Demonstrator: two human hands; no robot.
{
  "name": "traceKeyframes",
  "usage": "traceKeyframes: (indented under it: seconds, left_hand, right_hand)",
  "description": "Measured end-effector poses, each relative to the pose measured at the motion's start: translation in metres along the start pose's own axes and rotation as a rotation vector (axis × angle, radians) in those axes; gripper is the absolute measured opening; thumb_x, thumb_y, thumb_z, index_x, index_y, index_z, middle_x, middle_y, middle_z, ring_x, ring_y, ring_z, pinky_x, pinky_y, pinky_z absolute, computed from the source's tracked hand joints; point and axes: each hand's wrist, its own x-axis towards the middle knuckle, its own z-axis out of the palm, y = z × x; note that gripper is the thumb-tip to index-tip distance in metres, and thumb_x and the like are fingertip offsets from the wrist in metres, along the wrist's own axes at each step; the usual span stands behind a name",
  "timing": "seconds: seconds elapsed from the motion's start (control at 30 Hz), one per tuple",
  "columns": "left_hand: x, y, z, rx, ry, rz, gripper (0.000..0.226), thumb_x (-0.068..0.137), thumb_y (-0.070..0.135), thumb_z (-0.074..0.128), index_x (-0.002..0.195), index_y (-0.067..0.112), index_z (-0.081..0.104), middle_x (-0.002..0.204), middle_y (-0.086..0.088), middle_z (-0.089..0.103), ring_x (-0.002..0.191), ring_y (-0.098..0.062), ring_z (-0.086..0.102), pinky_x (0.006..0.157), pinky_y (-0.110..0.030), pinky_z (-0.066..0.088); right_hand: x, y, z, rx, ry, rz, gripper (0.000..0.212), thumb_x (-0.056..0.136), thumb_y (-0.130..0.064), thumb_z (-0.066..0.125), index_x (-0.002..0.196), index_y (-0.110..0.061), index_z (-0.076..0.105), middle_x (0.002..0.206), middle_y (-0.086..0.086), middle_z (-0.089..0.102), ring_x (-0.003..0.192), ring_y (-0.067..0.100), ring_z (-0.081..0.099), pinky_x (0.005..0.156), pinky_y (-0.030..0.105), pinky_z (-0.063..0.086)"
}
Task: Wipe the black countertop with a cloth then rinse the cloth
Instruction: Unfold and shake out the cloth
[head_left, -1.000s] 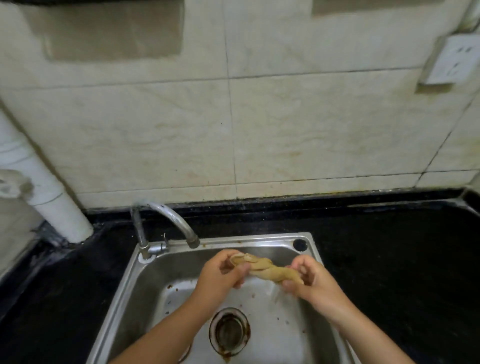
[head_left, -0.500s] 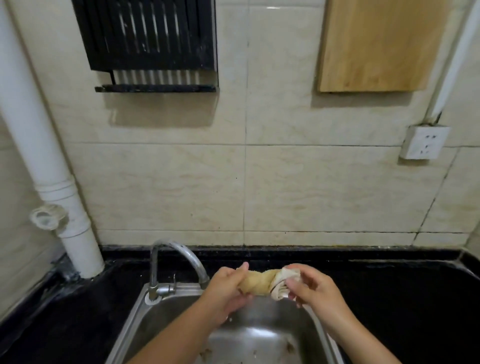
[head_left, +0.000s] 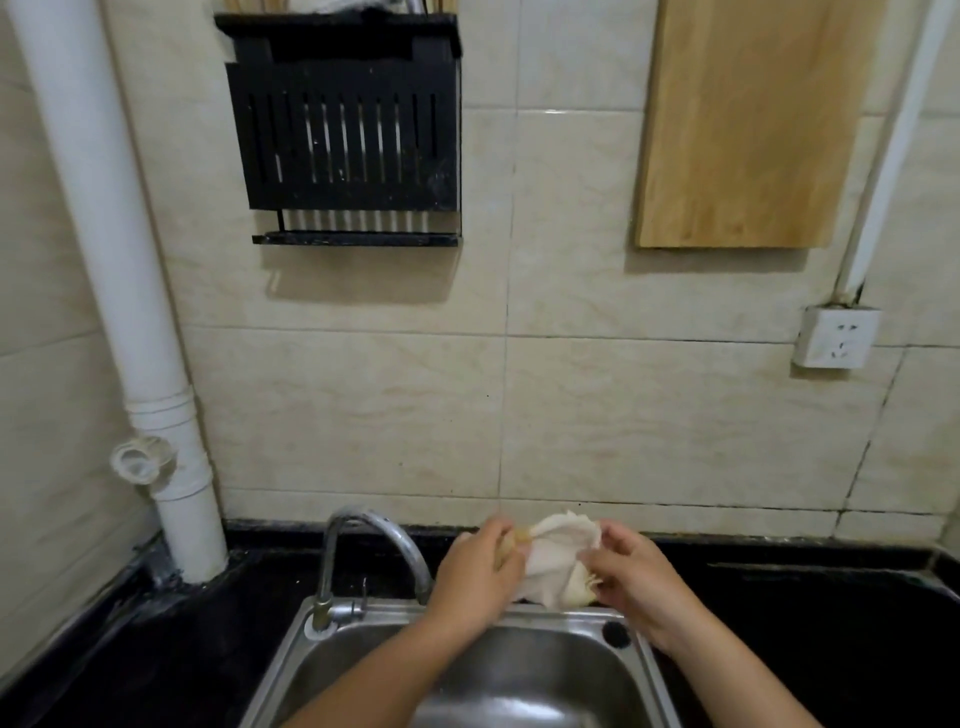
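I see the cloth (head_left: 558, 564), twisted tight a moment ago, now loosening between my left hand (head_left: 475, 582) and right hand (head_left: 631, 582); both sets of fingers grip it above the sink (head_left: 545, 618), so wringing looks finished.

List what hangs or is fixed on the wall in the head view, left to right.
White pipe → black rack → wooden board → socket.
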Motion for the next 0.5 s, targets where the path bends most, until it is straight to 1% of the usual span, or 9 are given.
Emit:
traceKeyframes:
  seconds: [0.03, 0.1, 0.2, 0.23, 0.27, 0.33, 0.4, 0.47, 0.5]
  left_hand:
    - [0.004, 0.002, -0.005, 0.015, -0.003, -0.032, 0.025, 0.092, 0.030, 0.049, 0.109, 0.013, 0.054, 0.103, -0.006, 0.060, 0.097, -0.023, 0.055, 0.076, -0.026, 0.038]
    - [0.010, 0.010, -0.013, -0.073, -0.034, -0.120, 0.022, 0.093, 0.029, 0.047, 0.103, 0.011, 0.053, 0.100, -0.006, 0.057, 0.093, -0.022, 0.053, 0.071, -0.025, 0.035]
    - [0.020, 0.019, -0.021, -0.357, -0.116, -0.279, 0.021, 0.095, 0.030, 0.043, 0.083, 0.015, 0.053, 0.088, -0.002, 0.055, 0.083, -0.016, 0.050, 0.071, -0.027, 0.038]
    - [0.023, 0.021, -0.023, -0.469, -0.138, -0.344, 0.023, 0.096, 0.030, 0.040, 0.083, 0.017, 0.053, 0.087, -0.002, 0.056, 0.082, -0.016, 0.051, 0.070, -0.028, 0.041]
    - [0.024, 0.025, -0.026, -0.561, -0.155, -0.416, 0.024, 0.098, 0.030, 0.037, 0.088, 0.016, 0.054, 0.088, -0.002, 0.057, 0.082, -0.016, 0.053, 0.068, -0.028, 0.043]
    - [0.028, 0.029, -0.030, -0.654, -0.149, -0.546, 0.029, 0.098, 0.031, 0.035, 0.097, 0.011, 0.056, 0.091, -0.006, 0.059, 0.082, -0.019, 0.055, 0.061, -0.026, 0.043]
    - [0.033, 0.029, -0.030, -0.692, -0.122, -0.622, 0.036, 0.098, 0.034, 0.035, 0.094, 0.005, 0.056, 0.086, -0.009, 0.061, 0.075, -0.021, 0.057, 0.057, -0.027, 0.045]
    - [0.035, 0.026, -0.032, -0.821, -0.123, -0.662, 0.038, 0.097, 0.035, 0.038, 0.087, 0.003, 0.057, 0.081, -0.011, 0.063, 0.072, -0.023, 0.059, 0.059, -0.030, 0.049]
    - [0.036, 0.021, -0.035, -0.905, -0.131, -0.663, 0.036, 0.096, 0.033, 0.042, 0.085, 0.003, 0.058, 0.080, -0.013, 0.065, 0.072, -0.024, 0.061, 0.062, -0.032, 0.051]
  right_hand:
    - [0.000, -0.004, -0.002, -0.026, -0.016, 0.012, 0.029, 0.083, 0.020, 0.041, 0.087, -0.004, 0.056, 0.079, 0.013, 0.057, 0.065, 0.021, 0.055, 0.045, 0.021, 0.049]
    - [0.001, -0.011, -0.006, -0.072, -0.049, 0.021, 0.041, 0.076, 0.026, 0.038, 0.093, -0.008, 0.056, 0.083, 0.012, 0.059, 0.072, 0.023, 0.057, 0.052, 0.025, 0.050]
    - [0.000, -0.020, -0.007, -0.115, -0.091, 0.030, 0.049, 0.062, 0.022, 0.043, 0.097, -0.010, 0.054, 0.086, 0.014, 0.056, 0.078, 0.025, 0.056, 0.057, 0.028, 0.049]
    - [0.000, -0.022, -0.007, -0.115, -0.091, 0.030, 0.049, 0.062, 0.021, 0.042, 0.097, -0.010, 0.053, 0.085, 0.014, 0.055, 0.077, 0.024, 0.056, 0.057, 0.028, 0.048]
    - [0.000, -0.024, -0.006, -0.119, -0.088, 0.030, 0.046, 0.062, 0.020, 0.043, 0.096, -0.011, 0.053, 0.083, 0.012, 0.055, 0.076, 0.023, 0.056, 0.059, 0.028, 0.047]
    - [0.000, -0.025, -0.003, -0.140, -0.089, 0.036, 0.039, 0.069, 0.012, 0.052, 0.096, -0.015, 0.054, 0.083, 0.009, 0.058, 0.078, 0.021, 0.056, 0.065, 0.029, 0.046]
    - [0.001, -0.020, 0.002, -0.138, -0.071, 0.034, 0.031, 0.081, 0.003, 0.060, 0.103, -0.018, 0.054, 0.084, 0.008, 0.059, 0.079, 0.020, 0.058, 0.069, 0.031, 0.049]
    - [0.005, -0.015, 0.010, -0.135, 0.012, -0.011, 0.027, 0.090, -0.001, 0.053, 0.109, -0.019, 0.051, 0.079, 0.009, 0.056, 0.069, 0.016, 0.058, 0.059, 0.028, 0.049]
    - [0.009, -0.014, 0.015, -0.137, 0.074, -0.051, 0.028, 0.092, -0.001, 0.051, 0.109, -0.023, 0.049, 0.075, 0.008, 0.052, 0.060, 0.013, 0.055, 0.051, 0.024, 0.045]
